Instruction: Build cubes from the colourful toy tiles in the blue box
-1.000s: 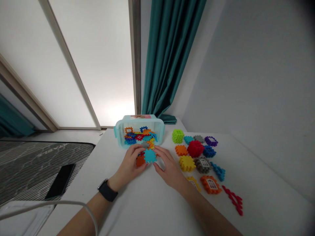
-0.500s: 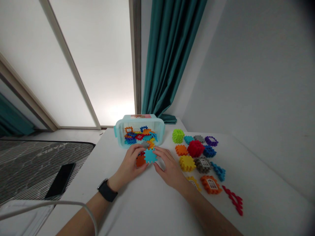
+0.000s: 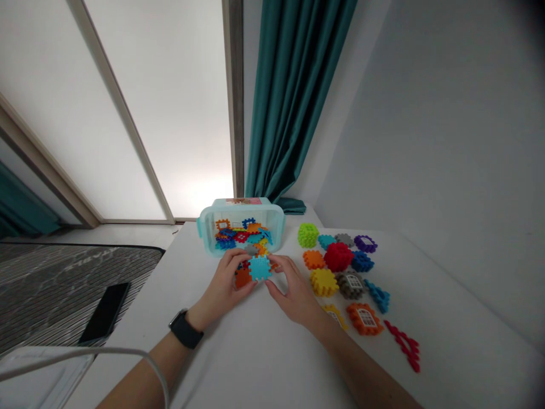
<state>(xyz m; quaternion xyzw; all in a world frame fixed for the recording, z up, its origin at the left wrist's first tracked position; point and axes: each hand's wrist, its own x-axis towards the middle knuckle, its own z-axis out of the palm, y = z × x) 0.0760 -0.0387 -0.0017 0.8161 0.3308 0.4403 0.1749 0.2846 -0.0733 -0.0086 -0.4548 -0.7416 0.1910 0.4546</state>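
Note:
Between my two hands is a light-blue square interlocking block (image 3: 260, 268) with toothed edges, in front of the bin. My left hand (image 3: 229, 280) grips its left side, thumb low and fingers above. On the other side my right hand (image 3: 293, 289) pinches it, fingertips at the upper right corner and thumb at the lower right. An orange block (image 3: 243, 278) lies behind my left thumb, partly hidden. Some red, orange and grey pieces show just behind the fingers.
A pale-blue plastic bin (image 3: 279, 218) at the back lies with its opening toward me, several colourful pieces inside. Right of my hands, sorted blocks stand in rows, among them a red block (image 3: 339, 257) and a yellow block (image 3: 324, 282). A white cable (image 3: 106, 351) crosses the lower left.
The light-blue block has tilted a little between my fingers, so its upper toothed edge now shows. My hands have hardly moved.

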